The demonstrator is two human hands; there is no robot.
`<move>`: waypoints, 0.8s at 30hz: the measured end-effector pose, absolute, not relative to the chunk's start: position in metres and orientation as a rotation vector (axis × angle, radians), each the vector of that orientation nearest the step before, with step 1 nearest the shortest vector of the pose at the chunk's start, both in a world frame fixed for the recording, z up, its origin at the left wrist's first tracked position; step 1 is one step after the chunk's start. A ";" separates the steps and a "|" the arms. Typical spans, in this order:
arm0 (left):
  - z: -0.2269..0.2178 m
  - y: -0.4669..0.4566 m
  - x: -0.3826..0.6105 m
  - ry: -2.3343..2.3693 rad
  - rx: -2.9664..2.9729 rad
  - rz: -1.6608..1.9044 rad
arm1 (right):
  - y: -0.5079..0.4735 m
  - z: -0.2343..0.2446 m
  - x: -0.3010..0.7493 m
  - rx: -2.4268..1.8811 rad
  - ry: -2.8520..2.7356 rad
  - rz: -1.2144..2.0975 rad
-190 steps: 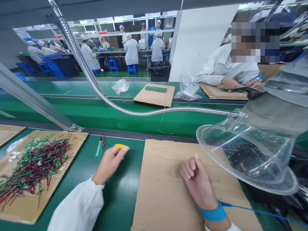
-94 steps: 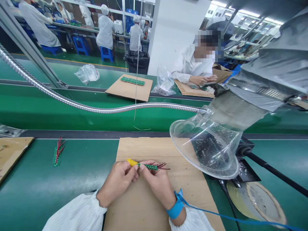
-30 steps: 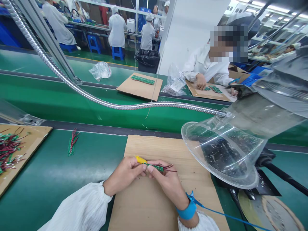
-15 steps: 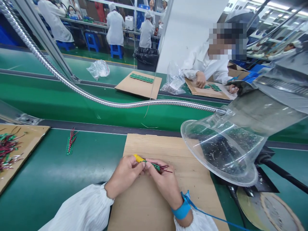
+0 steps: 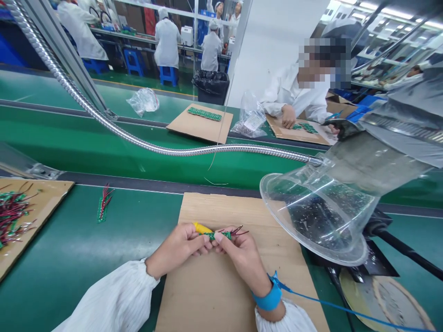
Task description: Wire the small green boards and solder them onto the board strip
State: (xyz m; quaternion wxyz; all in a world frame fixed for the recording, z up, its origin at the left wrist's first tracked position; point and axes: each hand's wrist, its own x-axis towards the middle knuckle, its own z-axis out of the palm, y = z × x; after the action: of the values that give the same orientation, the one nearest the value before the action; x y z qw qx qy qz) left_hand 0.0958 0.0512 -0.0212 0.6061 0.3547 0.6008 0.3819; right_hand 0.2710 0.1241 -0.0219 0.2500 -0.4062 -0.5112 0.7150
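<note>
Both hands meet above the cardboard sheet (image 5: 207,295). My right hand (image 5: 240,253) is closed on a narrow green circuit board (image 5: 225,235), its thumb lying on the board's face. Dark red wires (image 5: 238,231) stick out from the right end of the board. My left hand (image 5: 185,242) is closed round a yellow-handled tool (image 5: 202,228) whose tip I cannot make out. The left thumb reaches the board's left end. A blue wrist strap (image 5: 268,297) with a cord circles my right wrist.
A transparent fume hood (image 5: 314,221) hangs at the right, with a metal flexible tube (image 5: 173,150) across. Another wired board (image 5: 103,207) lies left, beside a cardboard (image 5: 51,198) holding several more. Across the bench, a co-worker's hand (image 5: 288,116) rests near small boards.
The board has turned to lie more level, and more of its green face shows between my hands. My right wrist has shifted slightly right.
</note>
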 end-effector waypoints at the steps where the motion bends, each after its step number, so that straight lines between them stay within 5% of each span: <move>1: -0.021 0.051 0.095 1.382 0.831 0.874 | 0.124 -0.022 0.271 -1.098 -1.400 1.944; 24: -0.025 0.052 0.109 1.546 0.755 0.985 | 0.111 -0.039 0.265 -1.124 -1.583 1.665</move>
State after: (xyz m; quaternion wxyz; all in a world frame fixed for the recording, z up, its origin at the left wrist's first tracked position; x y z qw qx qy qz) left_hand 0.1091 0.0522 -0.0250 0.5474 0.3187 0.6525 0.4158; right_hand 0.2647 0.1110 -0.0390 0.2879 -0.4207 -0.5929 0.6234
